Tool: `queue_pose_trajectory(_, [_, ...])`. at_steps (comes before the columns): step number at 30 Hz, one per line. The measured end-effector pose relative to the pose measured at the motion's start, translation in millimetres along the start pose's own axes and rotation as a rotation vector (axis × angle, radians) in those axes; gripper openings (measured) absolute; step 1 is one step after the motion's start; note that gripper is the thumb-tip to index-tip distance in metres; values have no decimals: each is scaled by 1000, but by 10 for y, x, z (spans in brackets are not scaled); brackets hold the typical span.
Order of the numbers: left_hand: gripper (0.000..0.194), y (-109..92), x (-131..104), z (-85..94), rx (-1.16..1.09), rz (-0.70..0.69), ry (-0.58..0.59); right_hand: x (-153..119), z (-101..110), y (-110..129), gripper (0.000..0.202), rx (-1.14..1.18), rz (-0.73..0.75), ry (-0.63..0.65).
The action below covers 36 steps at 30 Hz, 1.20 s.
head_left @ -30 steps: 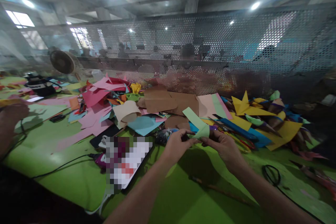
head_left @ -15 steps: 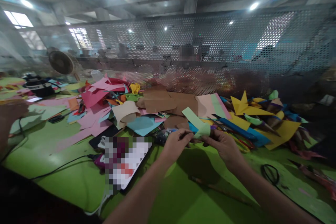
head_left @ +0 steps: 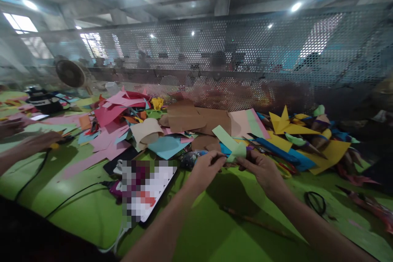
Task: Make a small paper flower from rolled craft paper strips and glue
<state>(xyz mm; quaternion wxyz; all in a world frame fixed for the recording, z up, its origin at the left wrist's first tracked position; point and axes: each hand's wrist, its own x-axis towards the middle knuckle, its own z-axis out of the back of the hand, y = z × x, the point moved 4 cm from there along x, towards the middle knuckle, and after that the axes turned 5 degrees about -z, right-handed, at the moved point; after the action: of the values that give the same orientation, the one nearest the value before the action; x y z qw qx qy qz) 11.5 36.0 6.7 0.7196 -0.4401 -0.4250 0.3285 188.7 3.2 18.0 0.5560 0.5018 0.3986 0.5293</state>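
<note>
Between my two hands, above the green table, is a light green paper strip [head_left: 226, 138]. Its flat end sticks up toward the far left, and its other end curls over near my right fingers. My left hand [head_left: 208, 168] is closed, pinching the strip's lower edge between thumb and fingers. My right hand [head_left: 260, 168] pinches the curled end, thumb toward me. Whether a smaller piece lies under the curl is hidden by the fingers. On the table below rests a thin brown stick [head_left: 256, 222], partly in shadow.
Coloured paper [head_left: 107, 131] is heaped behind and left. A phone [head_left: 159, 192] lies left of my forearm, beside cables. Pliers [head_left: 365, 204] and a black cable loop [head_left: 315, 202] are at right. Another person's hand [head_left: 39, 145] is at far left. A perforated screen [head_left: 196, 61] stands behind.
The other person's hand at the far left has come further over the table, with a black cord trailing below it. My hands and the green paper strip have hardly moved.
</note>
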Motion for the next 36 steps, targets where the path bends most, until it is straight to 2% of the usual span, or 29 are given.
queue_pose_trajectory(4, [21, -94, -29, 11, 205, -158, -2, 4, -10, 2, 40, 21, -12, 22])
queue_pose_trajectory(7, [18, -105, -39, 12, 253, -190, -14, 1, -22, -9, 38, 36, -25, 34])
queue_pose_trajectory(17, [14, -62, -36, 0, 187, -109, -37, -9, -42, -28, 39, 35, -26, 27])
queue_pose_trajectory(21, [17, -47, -28, -27, 128, -122, -11, -11, -39, -25, 37, 0, -8, 25])
queue_pose_trajectory(30, [18, 29, -18, -12, 51, -50, -34, -23, -85, 6, 34, -47, 4, 70])
queue_pose_trajectory(36, [18, 37, -24, -19, 71, -44, -30, -42, -67, 13, 32, -72, 9, 53])
